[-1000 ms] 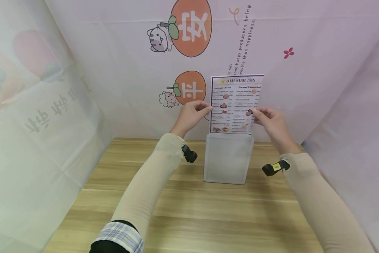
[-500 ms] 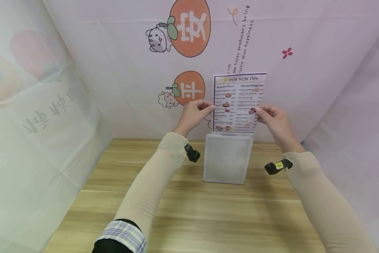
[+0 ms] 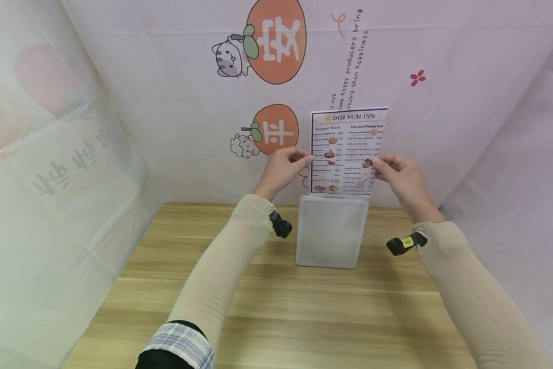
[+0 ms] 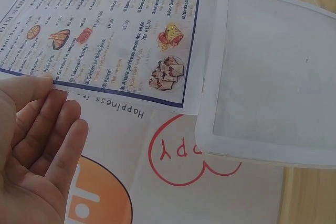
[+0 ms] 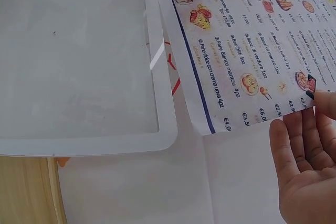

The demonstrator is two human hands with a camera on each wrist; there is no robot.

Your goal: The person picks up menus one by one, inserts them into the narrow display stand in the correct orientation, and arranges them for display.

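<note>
Two hands [image 3: 283, 169] pinching menu [image 3: 347, 151]

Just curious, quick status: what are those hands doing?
Left hand and right hand pinch menu sheet by its edges. Sheet above clear stand. Nothing blocking.

Clear stand [image 3: 332, 231] upright at centre frame, menu sheet [image 3: 347, 151] just above it; printed backdrop [image 3: 165, 102] close behind blocks upper frame. Bare wooden table [image 3: 267, 307] gives room in lower frame.
</note>
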